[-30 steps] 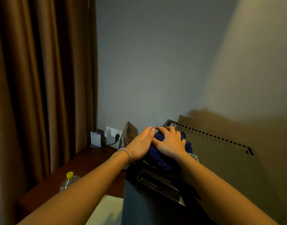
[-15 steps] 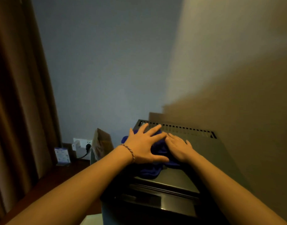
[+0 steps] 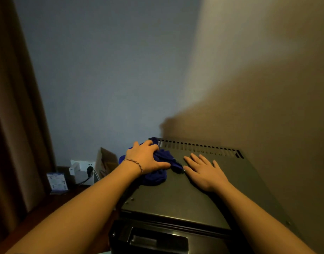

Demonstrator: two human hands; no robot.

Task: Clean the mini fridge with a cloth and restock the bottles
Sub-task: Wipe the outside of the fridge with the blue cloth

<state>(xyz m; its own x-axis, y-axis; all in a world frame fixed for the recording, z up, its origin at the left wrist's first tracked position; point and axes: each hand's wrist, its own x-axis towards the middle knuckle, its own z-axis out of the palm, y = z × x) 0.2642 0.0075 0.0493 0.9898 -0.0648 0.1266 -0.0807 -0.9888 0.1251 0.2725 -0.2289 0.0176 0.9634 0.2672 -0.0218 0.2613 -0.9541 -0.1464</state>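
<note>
On the mini fridge [image 3: 185, 197] top, the left hand [image 3: 145, 158] now alone grips the blue cloth [image 3: 158, 171] at the back-left corner, while the right hand [image 3: 205, 171] has slid off, fingers flat on bare metal, so wiping continues.

Both my arms reach forward, bare to the wrist. My left hand [image 3: 146, 158] lies palm down with its fingers curled over at the tips and thumb stretched rightward. My right hand [image 3: 203, 169] rests flat, fingers straight and slightly spread.
</note>
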